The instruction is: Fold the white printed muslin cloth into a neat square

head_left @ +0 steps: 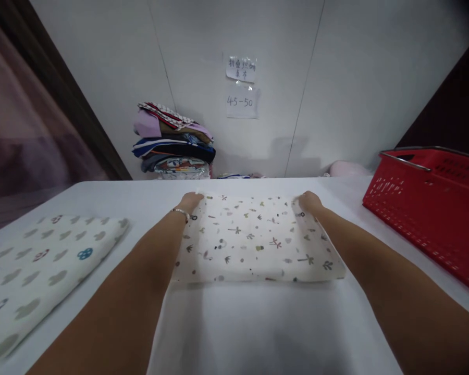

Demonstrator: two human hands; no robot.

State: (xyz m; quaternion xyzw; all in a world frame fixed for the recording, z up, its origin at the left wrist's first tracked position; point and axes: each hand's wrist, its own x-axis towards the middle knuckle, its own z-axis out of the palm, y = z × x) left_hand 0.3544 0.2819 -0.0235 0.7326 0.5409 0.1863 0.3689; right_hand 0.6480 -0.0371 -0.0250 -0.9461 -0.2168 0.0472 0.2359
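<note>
A white tablecloth with a small print of palms, leaves and animals lies across the middle of the table. My left hand, with a bracelet at the wrist, is closed on its far left corner. The far right corner is pinched in my right hand. Both arms reach forward along its sides. A folded edge runs across the near side of the printed part. Nearer to me spreads a plain white area; I cannot tell whether it is the same cloth's back.
On the left lies a folded white cloth with grey, red and blue shapes. A red perforated basket with a metal handle stands at right. Stacked folded fabrics rest against the wall, where paper signs hang. Left is a curtain.
</note>
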